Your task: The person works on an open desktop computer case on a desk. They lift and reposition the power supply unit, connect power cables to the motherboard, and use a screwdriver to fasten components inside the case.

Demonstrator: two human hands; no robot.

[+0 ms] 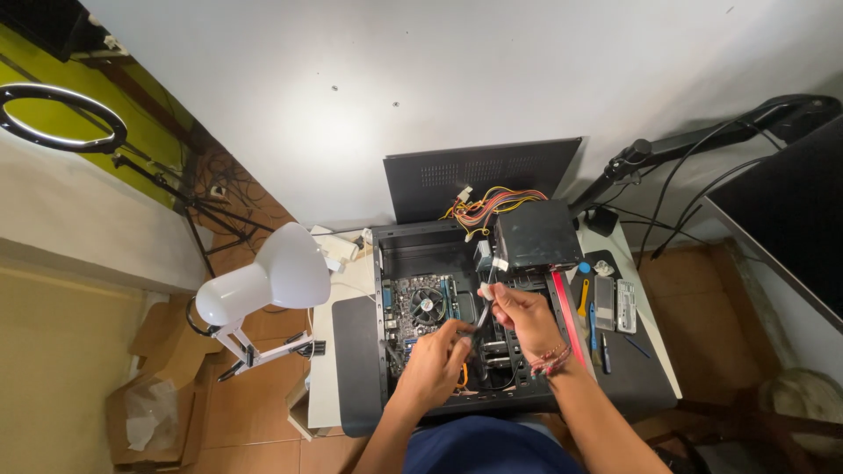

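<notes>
computer case [386, 351]: matt black metal | desk lamp [263, 276]: glossy white plastic | cardboard box [154, 412]: rough brown paperboard

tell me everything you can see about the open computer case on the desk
The computer case is a black metal tower lying on its side on the desk, open side up. Its removed side panel leans upright against the wall behind it. Inside lie a motherboard with a round cooler fan; a black power supply box sits at the far right corner, trailing yellow, red and black wires. Both hands reach into it: the left hand low, the right hand pinching a white connector.
</notes>
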